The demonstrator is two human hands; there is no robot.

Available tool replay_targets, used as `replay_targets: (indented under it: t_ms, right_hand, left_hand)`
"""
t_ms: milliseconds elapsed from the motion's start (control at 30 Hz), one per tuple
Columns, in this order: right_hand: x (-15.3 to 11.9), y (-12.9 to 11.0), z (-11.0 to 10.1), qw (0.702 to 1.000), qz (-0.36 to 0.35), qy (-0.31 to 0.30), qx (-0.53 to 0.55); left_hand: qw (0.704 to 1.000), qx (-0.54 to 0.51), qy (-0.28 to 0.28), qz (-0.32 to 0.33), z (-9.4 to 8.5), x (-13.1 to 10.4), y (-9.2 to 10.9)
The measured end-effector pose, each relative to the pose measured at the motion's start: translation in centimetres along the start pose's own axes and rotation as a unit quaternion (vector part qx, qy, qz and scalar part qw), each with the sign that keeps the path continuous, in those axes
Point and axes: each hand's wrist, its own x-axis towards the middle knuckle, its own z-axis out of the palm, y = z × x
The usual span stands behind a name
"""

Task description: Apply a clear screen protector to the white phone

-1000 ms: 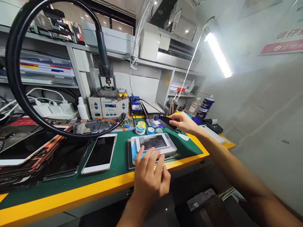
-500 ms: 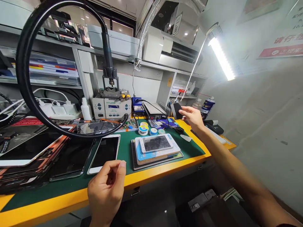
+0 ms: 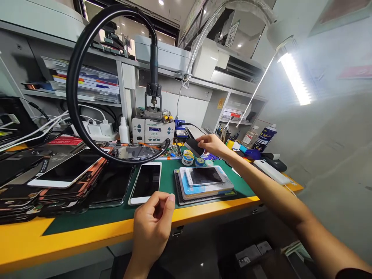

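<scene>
Head view: The table (image 3: 216, 209) ended on the near side in a yellow edge, with a green mat (image 3: 167, 179) set back from it. A bare strip of mat ran between the middle white phone (image 3: 147, 180) and the flat case (image 3: 185, 188) to its right; another bare patch lay right of the case. The left hand (image 3: 152, 223) was positioned at the near edge, in front of the middle white phone, thumb and fingertips together. The grip of the right hand (image 3: 212, 144) was clamped on the dark card (image 3: 192, 147), located at the far side of the mat, near the spools (image 3: 187, 158); whether the card touched anything beneath could not be determined. Count: one card; three white-framed phones, namely the middle unit, a small phone (image 3: 206, 176) on the case and a large phone (image 3: 71, 170) on the left pile (image 3: 59, 198); at least three spools; one blue can (image 3: 265, 137), far right.
</scene>
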Motion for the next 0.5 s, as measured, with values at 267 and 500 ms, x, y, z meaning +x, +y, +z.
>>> replay_targets:
  t_ms: [267, 500]
  right_hand:
    - [-1.7, -1.6, -5.8, 0.981, -0.025, 0.19, 0.004]
    - [-4.9, 4.2, -15.3, 0.931, 0.122, 0.334, -0.081]
  left_hand:
    - [0.999, 0.018, -0.032, 0.005, -0.5, 0.3, -0.7]
    - [0.998, 0.046, -0.03, 0.003, -0.6, 0.1, -0.9]
